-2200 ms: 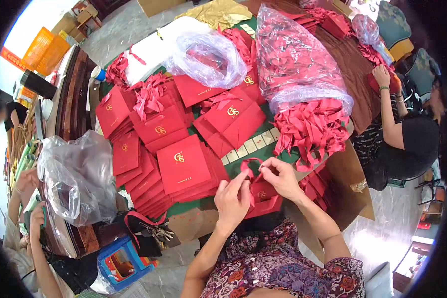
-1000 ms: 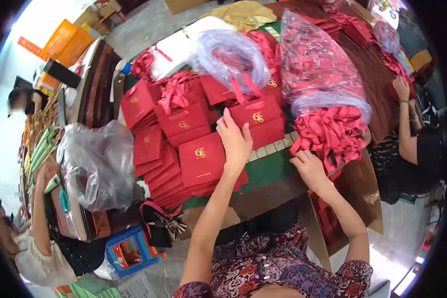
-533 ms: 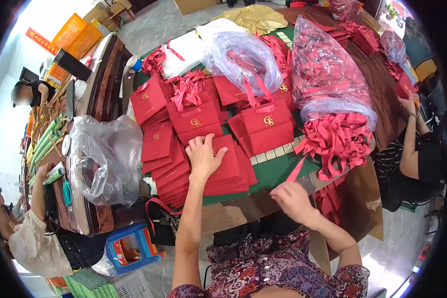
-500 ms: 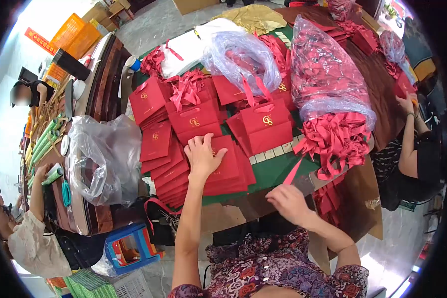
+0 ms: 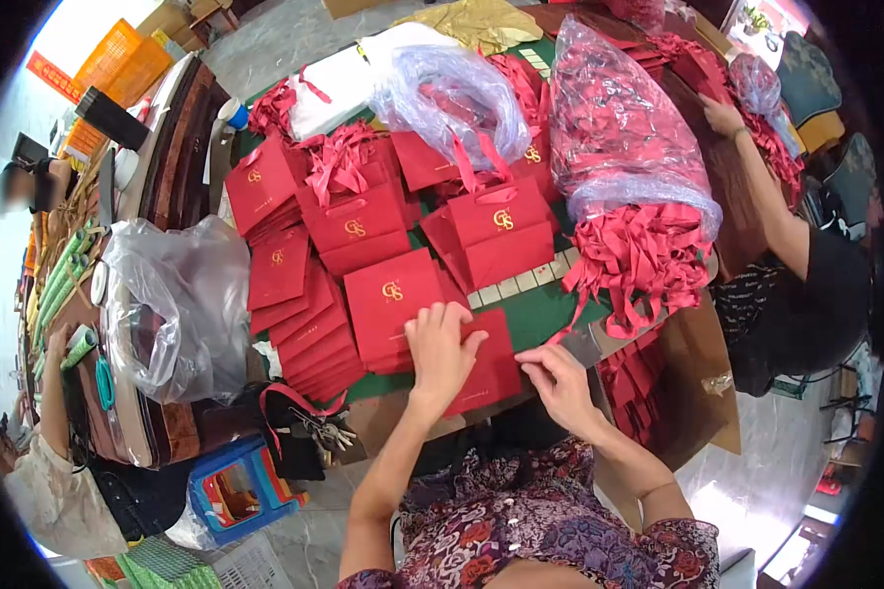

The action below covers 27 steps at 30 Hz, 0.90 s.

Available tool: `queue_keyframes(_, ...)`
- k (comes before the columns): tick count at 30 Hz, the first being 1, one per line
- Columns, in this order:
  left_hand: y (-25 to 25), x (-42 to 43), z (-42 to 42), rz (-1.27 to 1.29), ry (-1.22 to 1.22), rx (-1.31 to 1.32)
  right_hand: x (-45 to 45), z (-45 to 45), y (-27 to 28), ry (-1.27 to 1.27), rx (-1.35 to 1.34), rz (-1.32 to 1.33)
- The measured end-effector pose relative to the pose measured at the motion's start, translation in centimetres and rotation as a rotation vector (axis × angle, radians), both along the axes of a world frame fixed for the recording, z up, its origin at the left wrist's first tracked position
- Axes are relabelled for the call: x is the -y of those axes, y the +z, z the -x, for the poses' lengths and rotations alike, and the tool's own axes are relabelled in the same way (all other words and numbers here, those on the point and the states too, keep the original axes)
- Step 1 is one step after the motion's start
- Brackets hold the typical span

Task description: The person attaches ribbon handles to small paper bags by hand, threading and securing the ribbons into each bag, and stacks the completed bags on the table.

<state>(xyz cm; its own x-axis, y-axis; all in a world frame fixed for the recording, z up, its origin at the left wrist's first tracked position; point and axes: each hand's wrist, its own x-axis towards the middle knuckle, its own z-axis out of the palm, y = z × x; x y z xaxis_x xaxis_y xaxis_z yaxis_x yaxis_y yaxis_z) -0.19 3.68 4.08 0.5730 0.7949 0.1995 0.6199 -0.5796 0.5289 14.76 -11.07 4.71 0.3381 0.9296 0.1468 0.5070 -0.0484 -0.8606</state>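
Observation:
My left hand (image 5: 440,355) lies with fingers spread over a flat red bag (image 5: 493,365) at the table's front edge, beside a stack of flat red bags (image 5: 388,304) with gold lettering. At the right side of that bag is my right hand (image 5: 556,378), thumb and fingertips close together, with a red ribbon running up from them. The ribbon leads toward a heap of red ribbons (image 5: 643,260) spilling from a clear plastic bag (image 5: 619,128). Behind my left hand, a red bag with ribbon handles (image 5: 501,221) rests on other bags.
More red bag stacks (image 5: 304,344) cover the table's left part. A clear plastic bag (image 5: 182,304) and keys (image 5: 329,432) are at the left. A cardboard box (image 5: 692,363) holding red bags stands at the right. Co-workers' arms (image 5: 771,196) show at both sides.
A flat red bag has come off the stack toward the table's front edge under my left hand, which moved right and down. My right hand has moved up to the bag's side.

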Motion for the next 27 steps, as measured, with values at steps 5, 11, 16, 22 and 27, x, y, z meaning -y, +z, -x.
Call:
queue_keyframes(5,-0.9,2.9,-1.1,0.180,-0.044,0.072,-0.6,0.0,-1.4,-0.049,-0.067,0.036)
queue_keyframes(11,-0.9,3.4,-1.1,0.269,-0.064,0.150,-1.0,0.4,-1.3,-0.099,-0.109,0.081)
queue_keyframes(16,-0.6,3.7,-1.4,0.333,-0.069,0.151,-1.3,0.1,-1.1,-0.131,-0.053,0.071)
queue_keyframes(22,-0.2,4.2,-1.5,0.337,-0.068,0.152,-1.5,-0.6,-1.2,-0.159,-0.091,0.135)
queue_keyframes(27,-0.2,4.4,-1.7,0.315,-0.082,0.185,-1.8,-1.3,-0.7,-0.106,-0.051,0.204)
